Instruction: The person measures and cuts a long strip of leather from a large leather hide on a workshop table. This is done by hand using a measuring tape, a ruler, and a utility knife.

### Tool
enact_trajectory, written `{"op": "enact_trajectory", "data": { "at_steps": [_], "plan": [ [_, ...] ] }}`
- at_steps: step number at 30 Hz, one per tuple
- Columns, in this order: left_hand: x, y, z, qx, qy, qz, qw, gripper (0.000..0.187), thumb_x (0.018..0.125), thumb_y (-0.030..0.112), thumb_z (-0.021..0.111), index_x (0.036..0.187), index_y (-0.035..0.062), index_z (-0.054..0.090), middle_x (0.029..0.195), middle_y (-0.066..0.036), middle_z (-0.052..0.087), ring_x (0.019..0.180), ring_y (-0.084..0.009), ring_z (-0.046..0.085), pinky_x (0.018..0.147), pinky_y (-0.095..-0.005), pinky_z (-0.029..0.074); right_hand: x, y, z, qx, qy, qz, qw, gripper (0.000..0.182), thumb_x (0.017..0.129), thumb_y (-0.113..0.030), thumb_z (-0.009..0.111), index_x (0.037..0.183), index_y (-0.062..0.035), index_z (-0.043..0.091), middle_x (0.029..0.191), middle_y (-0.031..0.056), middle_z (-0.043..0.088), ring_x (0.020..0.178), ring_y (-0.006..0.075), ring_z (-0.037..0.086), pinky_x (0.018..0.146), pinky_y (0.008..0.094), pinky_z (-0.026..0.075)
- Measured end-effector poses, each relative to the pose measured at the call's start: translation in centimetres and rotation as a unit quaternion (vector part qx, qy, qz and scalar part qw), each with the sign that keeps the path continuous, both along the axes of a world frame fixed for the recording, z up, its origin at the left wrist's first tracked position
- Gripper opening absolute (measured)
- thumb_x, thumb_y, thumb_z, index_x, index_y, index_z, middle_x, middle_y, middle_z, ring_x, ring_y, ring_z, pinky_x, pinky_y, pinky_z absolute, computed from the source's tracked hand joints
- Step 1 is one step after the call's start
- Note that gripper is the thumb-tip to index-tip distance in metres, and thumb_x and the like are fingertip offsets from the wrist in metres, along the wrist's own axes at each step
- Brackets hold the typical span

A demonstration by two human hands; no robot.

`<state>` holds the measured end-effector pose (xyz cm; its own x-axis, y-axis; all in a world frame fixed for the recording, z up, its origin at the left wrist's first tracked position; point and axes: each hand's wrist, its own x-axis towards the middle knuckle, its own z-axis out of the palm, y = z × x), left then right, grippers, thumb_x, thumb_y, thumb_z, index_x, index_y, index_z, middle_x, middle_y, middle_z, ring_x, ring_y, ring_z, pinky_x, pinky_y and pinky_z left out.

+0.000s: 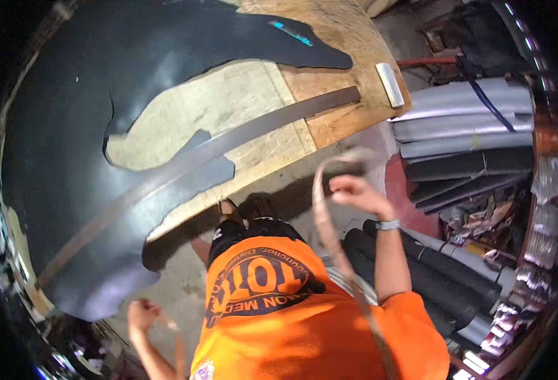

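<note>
A long tan strip (337, 253) loops up in front of me and trails down over my orange shirt. My right hand (355, 192), with a band on the wrist, is raised and closed on the loop's upper part, just off the near edge of the wooden table (336, 126). My left hand (142, 314) is low at my side, fisted on another stretch of thin strip (176, 345) that hangs below it; I cannot tell whether it is the same strip. A large black hide (57, 139) covers most of the table. A long dark straightedge (228, 142) lies diagonally across it.
A silver bar (390, 85) lies at the table's right corner and a teal tool (291, 33) rests on the hide at the back. Rolls of grey and black material (462, 126) are stacked at the right, with more black rolls (431, 278) by my right arm. My feet (241, 209) stand on the concrete floor.
</note>
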<state>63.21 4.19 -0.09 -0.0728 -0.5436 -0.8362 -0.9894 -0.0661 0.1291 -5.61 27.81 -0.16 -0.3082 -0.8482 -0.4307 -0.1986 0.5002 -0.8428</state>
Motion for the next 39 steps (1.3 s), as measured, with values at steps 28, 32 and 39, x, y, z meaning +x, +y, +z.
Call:
{"op": "enact_trajectory", "data": {
  "at_steps": [28,32,39],
  "plan": [
    [-41.2,-4.7,-6.1,-0.534,0.126,-0.056,0.834,0.080,0.081,0.052,0.077,0.140,0.0030,0.054,0.143,-0.022,0.053,0.140,-0.0408,0.044,0.118,-0.0534,0.033,-36.2,-30.5,-8.4,-0.158,0.003,-0.190,0.969,0.026,0.104,-0.018,0.060,0.121,0.0017,0.060,0.102,0.0153,0.073,0.084,0.0226,0.073,0.073,0.0330,0.060],
    [-40.2,-4.5,-7.3,-0.518,0.123,-0.048,0.845,0.087,0.085,0.058,0.070,0.150,0.0053,0.047,0.153,-0.020,0.046,0.148,-0.0387,0.037,0.120,-0.0555,0.029,-38.6,-25.9,-4.3,-0.098,0.012,-0.237,0.967,0.050,0.104,-0.023,0.057,0.148,-0.0019,0.045,0.130,0.0202,0.063,0.117,0.0310,0.065,0.097,0.0417,0.056],
    [-40.3,-4.2,-7.7,-0.523,0.122,-0.043,0.843,0.087,0.088,0.060,0.067,0.151,0.0056,0.043,0.153,-0.017,0.045,0.149,-0.0357,0.036,0.122,-0.0537,0.027,-42.7,-24.9,-4.8,-0.051,0.010,-0.265,0.963,0.056,0.104,-0.030,0.063,0.146,0.0035,0.050,0.133,0.0186,0.066,0.109,0.0219,0.070,0.088,0.0320,0.058]
  ]
}}
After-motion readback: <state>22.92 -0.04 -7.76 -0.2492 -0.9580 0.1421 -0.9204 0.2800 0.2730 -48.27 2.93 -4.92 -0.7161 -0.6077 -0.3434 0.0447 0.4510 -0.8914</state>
